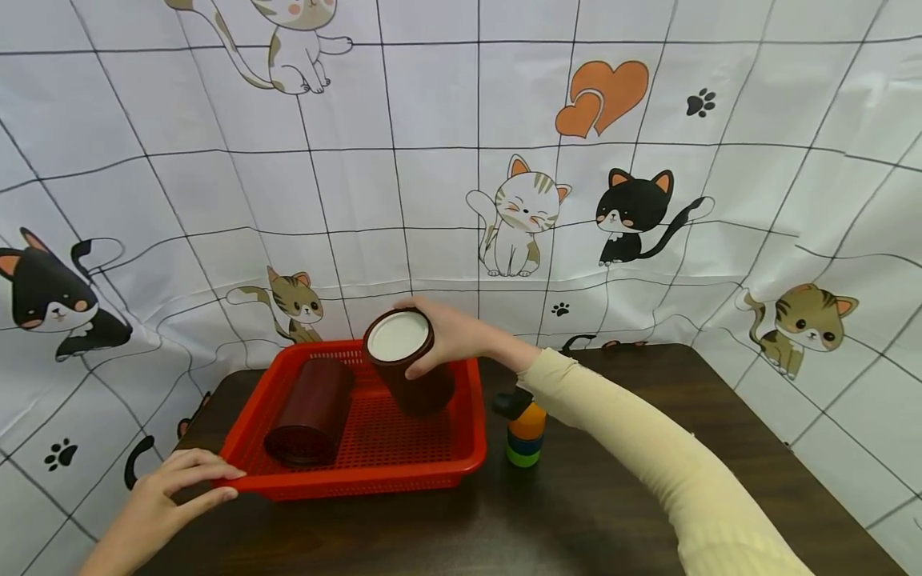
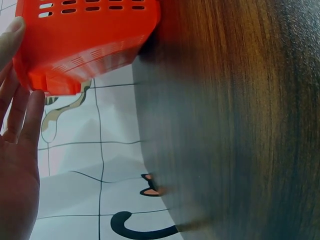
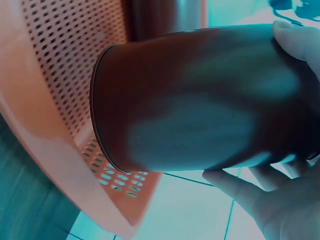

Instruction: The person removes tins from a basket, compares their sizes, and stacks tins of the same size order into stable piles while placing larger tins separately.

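Note:
My right hand [image 1: 450,336] grips a dark brown cylindrical canister [image 1: 414,388] near its upper end, thumb on one side and fingers round the other. The canister leans over the right part of a red plastic basket [image 1: 360,482], its round white top tilted toward the head camera. In the right wrist view the canister [image 3: 200,105] spans the picture, its lower end overlapping the perforated basket [image 3: 75,55]. A second brown canister [image 1: 313,408] lies on its side in the basket's left part. My left hand [image 1: 166,492] pinches the basket's near left corner between thumb and fingers.
Right of the basket, partly behind my right sleeve [image 1: 627,424], stands a small orange, blue and green bottle [image 1: 524,436] with a black top. All of it is on a dark wooden table [image 1: 576,512]. A white cat-print sheet [image 1: 432,96] hangs behind.

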Demonstrator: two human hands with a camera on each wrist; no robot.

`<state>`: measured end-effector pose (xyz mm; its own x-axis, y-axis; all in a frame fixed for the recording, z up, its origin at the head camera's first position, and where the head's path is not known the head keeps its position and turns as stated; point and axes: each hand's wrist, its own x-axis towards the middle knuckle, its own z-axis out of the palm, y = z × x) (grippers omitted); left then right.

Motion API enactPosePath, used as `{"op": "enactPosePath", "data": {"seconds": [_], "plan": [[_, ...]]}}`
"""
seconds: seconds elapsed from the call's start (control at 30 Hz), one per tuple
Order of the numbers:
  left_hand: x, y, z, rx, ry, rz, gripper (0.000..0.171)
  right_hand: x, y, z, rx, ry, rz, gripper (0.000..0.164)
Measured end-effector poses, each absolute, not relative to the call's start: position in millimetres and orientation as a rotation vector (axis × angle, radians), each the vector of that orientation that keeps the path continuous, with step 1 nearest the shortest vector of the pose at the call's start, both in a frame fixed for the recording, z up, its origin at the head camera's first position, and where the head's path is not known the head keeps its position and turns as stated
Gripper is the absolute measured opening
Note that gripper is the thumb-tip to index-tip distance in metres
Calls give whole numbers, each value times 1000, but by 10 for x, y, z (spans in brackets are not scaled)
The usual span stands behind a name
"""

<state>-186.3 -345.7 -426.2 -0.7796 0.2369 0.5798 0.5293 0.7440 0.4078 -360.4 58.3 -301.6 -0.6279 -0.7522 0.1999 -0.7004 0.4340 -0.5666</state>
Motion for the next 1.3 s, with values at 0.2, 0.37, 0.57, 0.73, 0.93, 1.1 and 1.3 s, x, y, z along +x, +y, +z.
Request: {"op": "enactPosePath", "data": {"seconds": [0.2,0.37,0.57,0.73,0.93,1.1,1.3], "plan": [[-1855,-3479,-4255,-516,-2504,-784,35,-3519,729,-2875,-1235,2657,-1107,102],[-1840,-3482,-4249,-512,-2503,-794,34,-3469,867,-2755,-1157,2707,-1201,101],[-1818,-3471,-4227,-512,-2504,-777,36,-3335,1094,-2636,-1058,2758,-1311,101],[-1825,-3450,-4218,-521,-2507,-783,34,-3215,1368,-2560,-970,2833,-1413,100],[-1831,-3462,-4226,-512,-2518,-783,34,-3066,1747,-2527,-800,2909,-1494,97],[-1836,-3474,-4247,-507,-2526,-778,33,-3012,2053,-2571,-685,2988,-1455,98],[-1841,-3469,-4237,-503,-2531,-777,32,-2900,2332,-2669,-545,3016,-1443,100]]}}
